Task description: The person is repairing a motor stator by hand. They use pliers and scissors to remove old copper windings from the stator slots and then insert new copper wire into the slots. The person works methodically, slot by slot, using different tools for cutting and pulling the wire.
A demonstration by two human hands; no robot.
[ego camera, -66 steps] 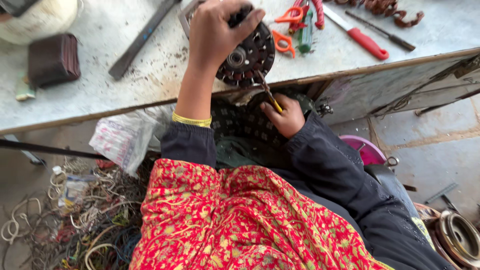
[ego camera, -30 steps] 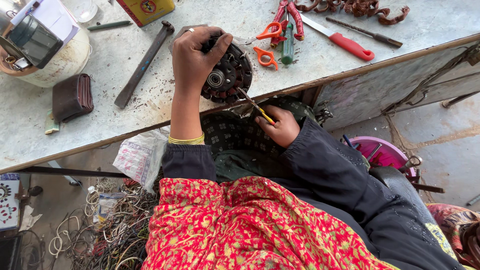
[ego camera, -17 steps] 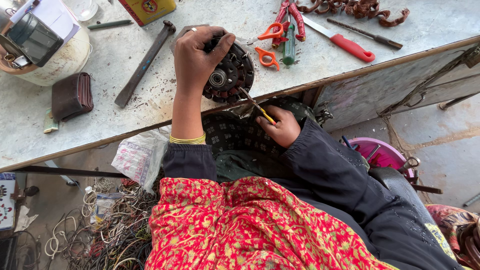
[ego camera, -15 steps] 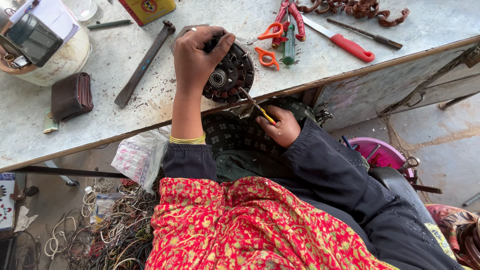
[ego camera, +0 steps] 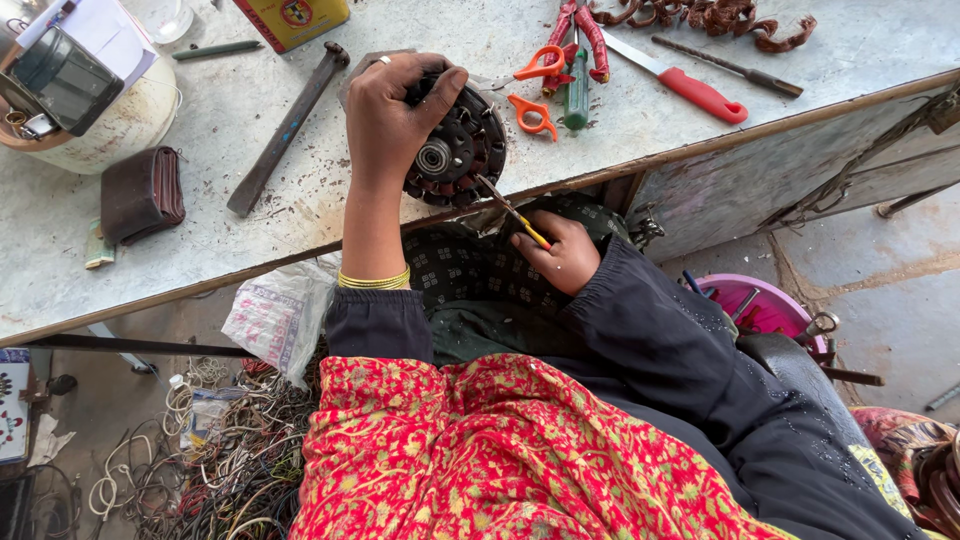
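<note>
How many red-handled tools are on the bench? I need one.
2: red-handled pliers at the top edge, and a red-handled knife just right of them. Others may lie out of frame.

The left hand (ego camera: 395, 115) hides the round motor part's (ego camera: 455, 150) upper left side.

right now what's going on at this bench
A person seated at a grey metal workbench grips a round black motor core with copper windings at the bench edge with the left hand. The right hand holds a thin yellow-handled screwdriver, its tip against the core's rim. Orange-handled scissors, red pliers, a red-handled knife and a long hammer lie on the bench around them.
</note>
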